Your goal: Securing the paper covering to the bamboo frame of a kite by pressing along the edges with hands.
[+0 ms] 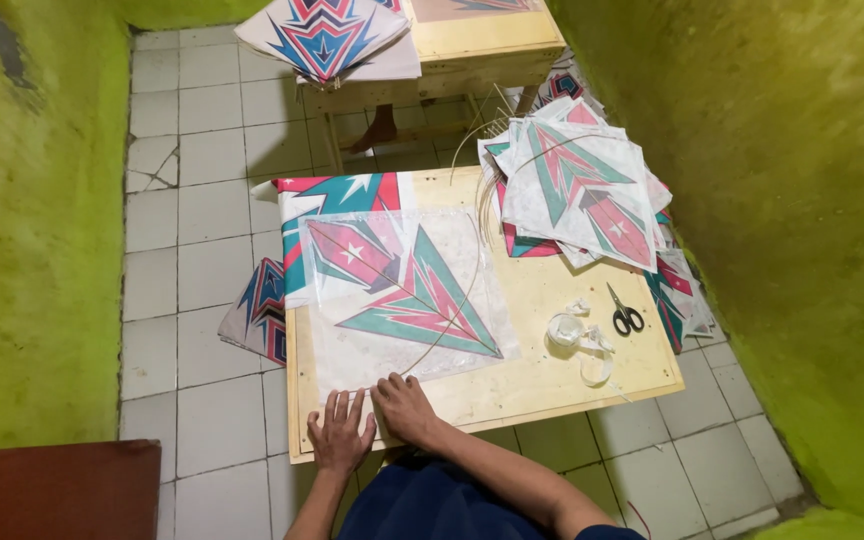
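- The left hand [340,436] lies flat, palm down, fingers spread, on the near edge of the kite paper [402,300]; it pinches nothing.
- The right hand [404,406] sits just beside it, touching or nearly so, fingers curled down onto the same edge where the thin stick [457,310] comes to the paper's rim. Whether the fingertips grip the stick or only press it I cannot tell.
- The kite paper lies on the near left part of the wooden table [542,385], printed with a teal and red pointed pattern, with a straight spine running along the pattern.
- The thin stick bows from the hands up towards the far side of the table.
- To do this well, I judge the flat hand should keep the sheet from sliding while the other presses the stick end down right at the rim, so the paper stays smooth and unwrinkled.
- Pressure should be even; thin paper like this probably tears if dragged.
- A roll of clear tape [567,328] with loose strips lies to the right, near, and black scissors [625,315] just beyond it.
- A stack of printed sheets [577,190] sits at the far right corner, with more on the tiled floor [202,250].
- A second table [482,45] stands further off, with a bare foot [380,128] beneath it.
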